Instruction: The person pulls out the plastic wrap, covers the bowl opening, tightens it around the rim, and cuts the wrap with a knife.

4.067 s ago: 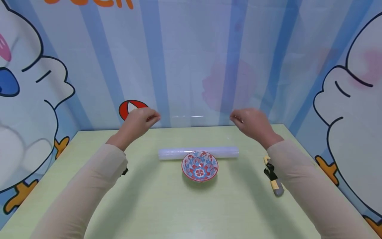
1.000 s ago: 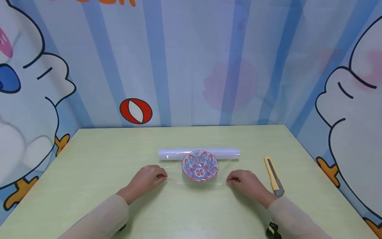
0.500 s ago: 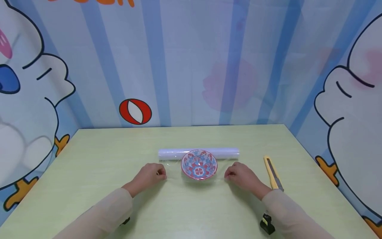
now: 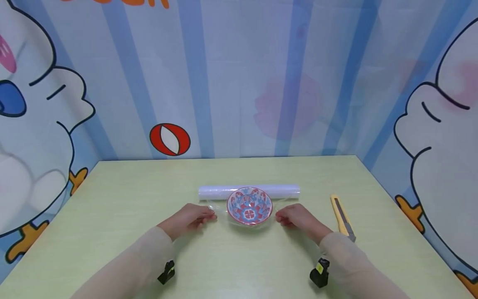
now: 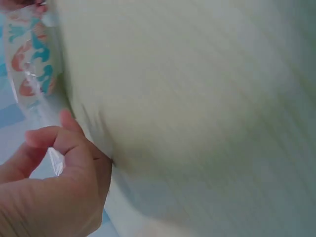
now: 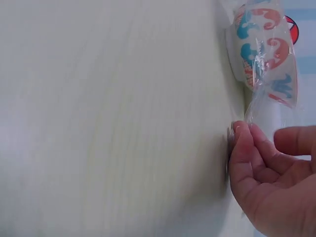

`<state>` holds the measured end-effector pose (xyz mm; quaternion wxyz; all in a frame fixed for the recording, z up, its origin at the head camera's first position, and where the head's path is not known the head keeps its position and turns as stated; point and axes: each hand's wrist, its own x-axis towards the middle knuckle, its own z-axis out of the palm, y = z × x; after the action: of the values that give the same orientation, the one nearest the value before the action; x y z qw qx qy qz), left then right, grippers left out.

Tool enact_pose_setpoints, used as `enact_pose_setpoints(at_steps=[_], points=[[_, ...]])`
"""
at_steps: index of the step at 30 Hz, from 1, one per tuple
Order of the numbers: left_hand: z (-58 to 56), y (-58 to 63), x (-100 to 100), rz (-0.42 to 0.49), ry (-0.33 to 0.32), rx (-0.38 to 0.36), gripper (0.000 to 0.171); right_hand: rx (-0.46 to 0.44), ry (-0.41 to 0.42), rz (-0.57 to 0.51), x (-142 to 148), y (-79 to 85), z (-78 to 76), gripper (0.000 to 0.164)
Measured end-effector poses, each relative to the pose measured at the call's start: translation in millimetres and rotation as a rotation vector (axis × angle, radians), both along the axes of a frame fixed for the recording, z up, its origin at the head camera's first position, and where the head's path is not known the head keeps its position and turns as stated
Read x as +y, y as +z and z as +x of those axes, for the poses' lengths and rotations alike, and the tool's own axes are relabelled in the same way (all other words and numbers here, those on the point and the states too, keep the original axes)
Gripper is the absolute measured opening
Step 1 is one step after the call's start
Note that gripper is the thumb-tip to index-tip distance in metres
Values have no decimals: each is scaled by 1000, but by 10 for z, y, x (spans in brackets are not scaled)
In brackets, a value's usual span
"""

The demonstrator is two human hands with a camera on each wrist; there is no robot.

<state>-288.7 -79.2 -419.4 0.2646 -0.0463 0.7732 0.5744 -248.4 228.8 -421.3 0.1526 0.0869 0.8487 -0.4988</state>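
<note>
A small red-and-blue patterned bowl stands on the table between both hands, clear plastic wrap stretched over its mouth and hanging down its side. To its left, the left hand holds the wrap's near edge, thumb and forefinger bent toward each other; a bit of film shows between them in the left wrist view. On the bowl's other side is the right hand. Its fingers are curled low by the table, film running to their tips, and the thumb stands apart from them.
Directly behind the bowl lies the plastic wrap roll. A yellow-and-grey utility knife rests to the right, its near end close to the right sleeve. A printed backdrop rises behind the pale green table.
Both hands came down from raised behind the bowl to beside it, bringing the wrap over it. Over the last half second they moved inward, the film gathering closer around the bowl.
</note>
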Motion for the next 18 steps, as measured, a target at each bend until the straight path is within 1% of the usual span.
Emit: enact_pose_setpoints(at_steps=[1, 3, 6, 9, 11, 13, 18], points=[[-6, 17, 5, 58, 26, -49, 33, -26, -25, -59, -5, 1, -5, 30], [-19, 40, 17, 154, 78, -111, 40, -61, -72, -168, -17, 4, -10, 36], [-11, 72, 66, 235, 134, -132, 42, -80, -121, -292, -39, 10, -2, 42], [-5, 73, 144, 257, 169, -103, 36, -70, -163, -388, -72, -2, 0, 41], [-7, 52, 201, 260, 197, -71, 31, -66, -188, -452, -97, -17, -7, 38], [-8, 24, 250, 257, 208, -34, 26, -62, -214, -503, -125, -30, -16, 35], [-33, -66, 372, 284, 257, 40, 10, -44, -250, -568, -181, -31, -33, 31]])
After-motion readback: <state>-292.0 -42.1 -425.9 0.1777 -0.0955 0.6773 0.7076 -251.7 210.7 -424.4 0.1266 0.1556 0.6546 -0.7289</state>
